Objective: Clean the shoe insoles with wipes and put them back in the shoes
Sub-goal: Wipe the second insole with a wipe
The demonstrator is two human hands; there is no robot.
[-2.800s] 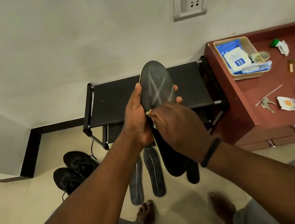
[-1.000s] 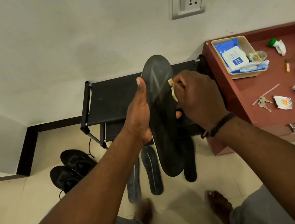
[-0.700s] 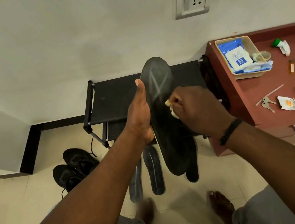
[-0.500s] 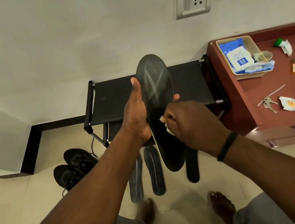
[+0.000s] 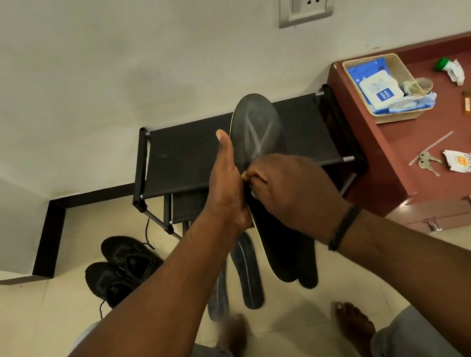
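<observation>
bare feet point(image 5: 353, 323) at the bottom edge of the floor point(image 5: 36, 336). left hand point(image 5: 227, 192) grips a black insole point(image 5: 261, 155) upright by its left edge, thumb straight up along the rim, fingers hidden behind. right hand point(image 5: 289, 191) is curled tight on a small wipe point(image 5: 247, 176), pressing it against the insole's middle, just beside the left palm. pale wet streaks show on the insole's upper part. black wristband point(image 5: 343, 227) on the right wrist. below the hands, three more insoles point(image 5: 248, 272) lie side by side on the floor. pair of black shoes point(image 5: 121, 269) sits to their left near the wall corner. black shoe rack point(image 5: 186, 155) stands against the wall. at right, red cabinet point(image 5: 413, 167): wipes pack point(image 5: 380, 90) in a tray point(image 5: 396, 64) at its back left corner, keys point(image 5: 427, 160) near the front edge.
</observation>
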